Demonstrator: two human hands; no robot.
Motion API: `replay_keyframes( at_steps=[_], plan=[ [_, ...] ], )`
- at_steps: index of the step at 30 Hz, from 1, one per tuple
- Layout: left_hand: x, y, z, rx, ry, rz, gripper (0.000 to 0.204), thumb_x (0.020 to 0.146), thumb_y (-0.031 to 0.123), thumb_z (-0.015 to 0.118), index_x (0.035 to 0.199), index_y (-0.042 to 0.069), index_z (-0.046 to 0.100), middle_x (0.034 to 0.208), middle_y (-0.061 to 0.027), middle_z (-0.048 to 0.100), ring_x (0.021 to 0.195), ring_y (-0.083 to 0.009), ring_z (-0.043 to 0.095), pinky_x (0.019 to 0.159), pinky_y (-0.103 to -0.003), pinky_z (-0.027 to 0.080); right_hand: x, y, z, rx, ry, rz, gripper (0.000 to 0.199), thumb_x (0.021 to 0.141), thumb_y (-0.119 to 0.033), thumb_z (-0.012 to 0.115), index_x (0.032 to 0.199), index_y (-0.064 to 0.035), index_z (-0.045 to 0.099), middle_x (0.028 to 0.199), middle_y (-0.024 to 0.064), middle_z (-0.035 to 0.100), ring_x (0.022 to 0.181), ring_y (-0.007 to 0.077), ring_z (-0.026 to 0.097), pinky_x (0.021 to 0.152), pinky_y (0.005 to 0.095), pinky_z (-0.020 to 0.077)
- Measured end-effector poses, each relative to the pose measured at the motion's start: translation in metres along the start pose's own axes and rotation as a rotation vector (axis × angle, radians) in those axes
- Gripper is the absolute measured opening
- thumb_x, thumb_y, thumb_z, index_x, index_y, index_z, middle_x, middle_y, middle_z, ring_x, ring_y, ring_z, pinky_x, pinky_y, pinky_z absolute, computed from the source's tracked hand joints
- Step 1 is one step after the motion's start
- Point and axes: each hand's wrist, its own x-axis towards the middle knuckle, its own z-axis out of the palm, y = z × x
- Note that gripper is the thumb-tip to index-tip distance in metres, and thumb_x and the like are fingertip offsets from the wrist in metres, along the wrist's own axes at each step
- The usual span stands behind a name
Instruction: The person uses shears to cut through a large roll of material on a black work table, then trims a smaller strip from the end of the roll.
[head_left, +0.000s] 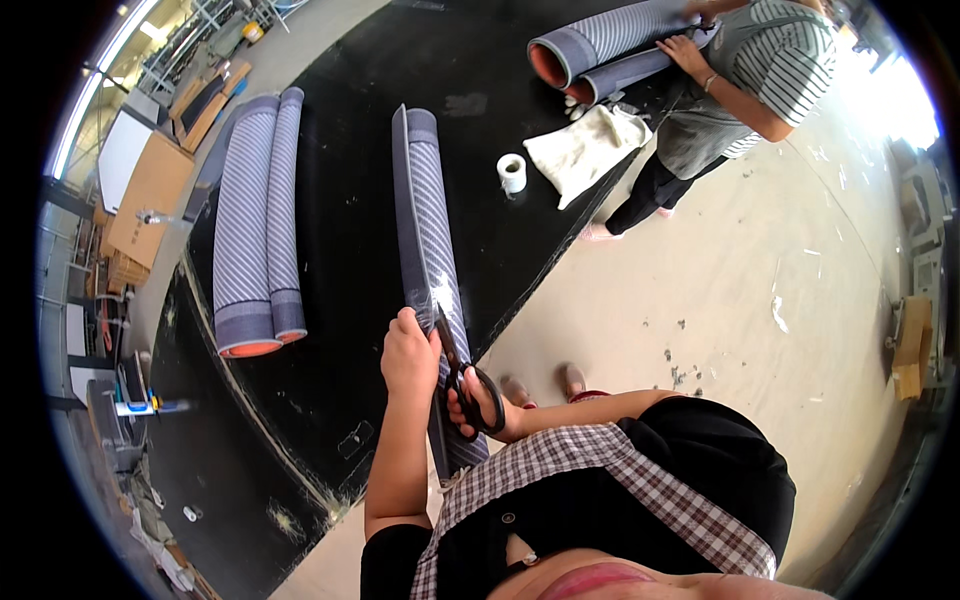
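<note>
A slim rolled mat (425,200), grey with diagonal stripes and a plain dark border, lies lengthwise on the black table in front of my body. My left hand (409,355) is closed at the roll's left edge, gripping it just beside the scissor blades. Black-handled scissors (456,372) are in my right hand (478,402), its fingers through the loops. Their blades point away from me along the roll, against a shiny patch (440,293) that looks like transparent film or tape. Whether the blades are cutting cannot be made out.
Two striped mat rolls (245,220) with orange-red insides lie on the black table (340,270) at left. Farther right are a white tape roll (511,173) and a white cloth (585,150). Another person (760,70) handles more mat rolls (620,45) at the table's far right edge.
</note>
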Motion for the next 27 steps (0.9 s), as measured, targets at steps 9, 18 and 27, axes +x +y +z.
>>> replay_keyframes(
  at_steps=[9,18,27],
  plan=[
    [0.004,-0.009,0.024,0.119,-0.183,0.039,0.009,0.095,0.012,0.055,0.098,0.003,0.054,0.083,-0.0185,0.068,0.077,-0.0383,0.071,0.067,-0.048,0.058,0.009,0.007,-0.006,0.002,-0.039,-0.024,0.066,0.1,-0.074,0.036,0.096,-0.0103,0.053,0.082,0.0008,0.05,0.071,0.0132,0.051,0.057,0.0268,0.0446],
    [0.0,-0.012,0.008,-0.054,-0.18,-0.091,0.012,0.1,0.013,0.049,0.097,0.002,0.052,0.086,-0.0244,0.07,0.082,-0.0443,0.069,0.071,-0.055,0.053,0.002,0.004,0.004,-0.048,0.033,0.03,0.067,0.097,-0.078,0.039,0.096,-0.0118,0.05,0.08,0.0003,0.048,0.068,0.0141,0.049,0.057,0.0285,0.0438],
    [-0.01,-0.021,0.009,-0.066,-0.14,-0.153,0.019,0.103,0.018,0.051,0.094,0.001,0.051,0.081,-0.0215,0.071,0.076,-0.0412,0.071,0.067,-0.05,0.056,0.005,-0.002,0.017,-0.014,-0.039,0.024,0.075,0.093,-0.084,0.038,0.1,-0.0108,0.051,0.088,0.0006,0.047,0.077,0.0142,0.048,0.062,0.0261,0.0401]
  ],
)
